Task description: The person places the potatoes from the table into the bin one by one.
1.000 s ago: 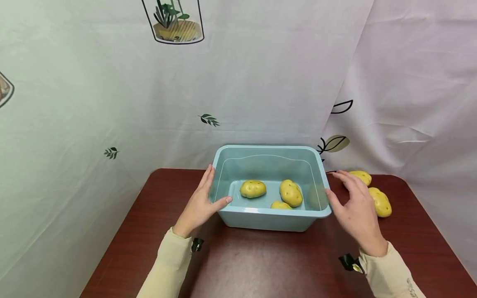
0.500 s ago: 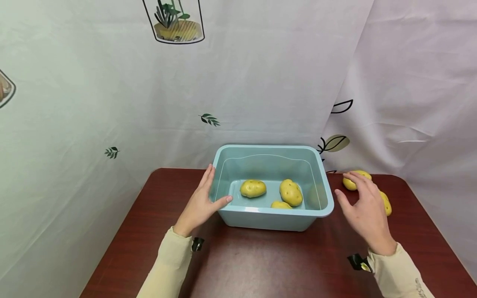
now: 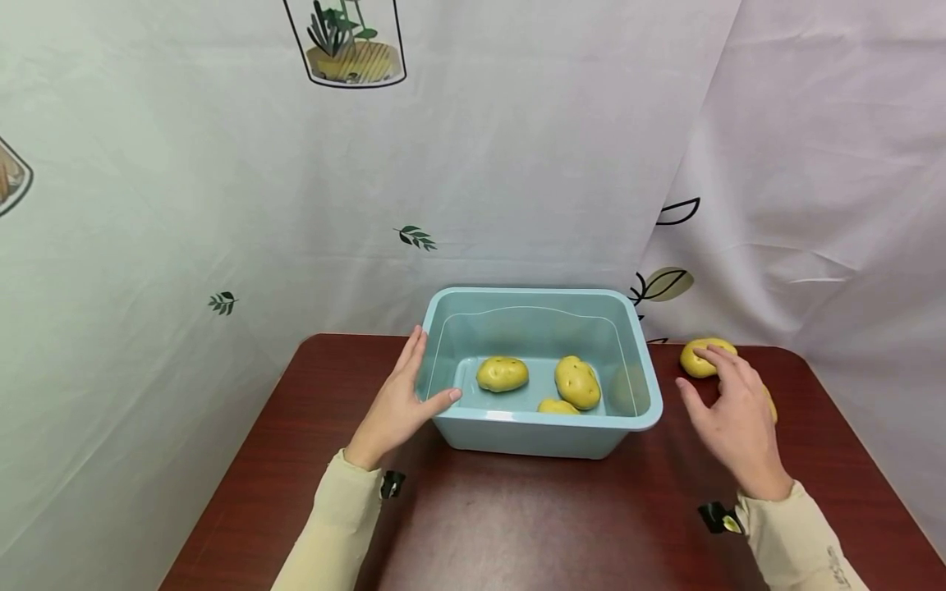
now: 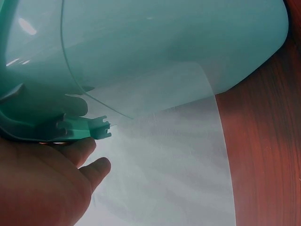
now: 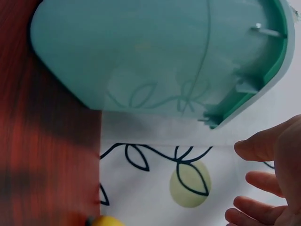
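Observation:
A light blue plastic bin (image 3: 525, 439) stands at the back middle of the table, with potatoes (image 3: 502, 373) inside. My left hand (image 3: 392, 414) is at its left front corner, the thumb over the rim and the fingers straight along the outer side. In the left wrist view, the fingertips (image 4: 96, 169) lie just under the rim. My right hand (image 3: 739, 427) hovers right of the bin, apart from it, with spread fingers and nothing in them. Beyond its fingertips lies one loose potato (image 3: 698, 359); another potato (image 3: 772, 404) is mostly hidden behind the hand.
The dark red wooden table (image 3: 532, 525) has rounded back corners. A pale printed cloth (image 3: 517, 164) hangs close behind the bin and along both sides. In the right wrist view, a yellow potato edge (image 5: 107, 221) shows at the bottom.
My right hand has moved away from the bin's right rim, rightward and slightly down, now over the second loose potato. The left hand has stayed in place, and the bin has barely shifted.

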A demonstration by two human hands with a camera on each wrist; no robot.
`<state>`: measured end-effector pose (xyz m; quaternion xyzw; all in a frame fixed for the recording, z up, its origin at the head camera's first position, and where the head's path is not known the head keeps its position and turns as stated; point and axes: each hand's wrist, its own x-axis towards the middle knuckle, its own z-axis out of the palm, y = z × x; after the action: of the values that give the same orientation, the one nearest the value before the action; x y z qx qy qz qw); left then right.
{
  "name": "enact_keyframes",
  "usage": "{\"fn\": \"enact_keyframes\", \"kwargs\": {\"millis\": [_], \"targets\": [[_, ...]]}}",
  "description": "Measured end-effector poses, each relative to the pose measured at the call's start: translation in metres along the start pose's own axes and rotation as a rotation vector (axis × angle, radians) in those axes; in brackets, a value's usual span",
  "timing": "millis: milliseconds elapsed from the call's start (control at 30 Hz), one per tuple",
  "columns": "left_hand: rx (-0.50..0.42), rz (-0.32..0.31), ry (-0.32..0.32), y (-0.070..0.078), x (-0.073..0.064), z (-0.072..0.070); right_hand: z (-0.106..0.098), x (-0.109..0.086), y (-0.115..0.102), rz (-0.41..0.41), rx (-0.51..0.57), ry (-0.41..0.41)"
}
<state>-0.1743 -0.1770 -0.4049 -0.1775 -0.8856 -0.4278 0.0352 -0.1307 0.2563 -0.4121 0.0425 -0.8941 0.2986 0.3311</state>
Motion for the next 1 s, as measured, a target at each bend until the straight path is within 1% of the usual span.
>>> {"fn": "enact_keyframes", "kwargs": {"millis": [167,400,700,1000], "targets": [[0.000,-0.003,0.002,0.000,0.000,0.000,0.002,-0.002,0.007,0.014,-0.025,-0.011],[0.001,0.000,0.002,0.000,0.000,0.000,0.001,-0.005,0.020,0.037,-0.026,-0.044],[0.008,-0.008,0.003,0.000,0.000,0.000,-0.001,-0.006,0.033,0.088,-0.063,-0.078],[-0.004,-0.003,0.003,0.000,0.000,0.000,-0.001,-0.010,0.052,0.150,-0.098,-0.129]]}}
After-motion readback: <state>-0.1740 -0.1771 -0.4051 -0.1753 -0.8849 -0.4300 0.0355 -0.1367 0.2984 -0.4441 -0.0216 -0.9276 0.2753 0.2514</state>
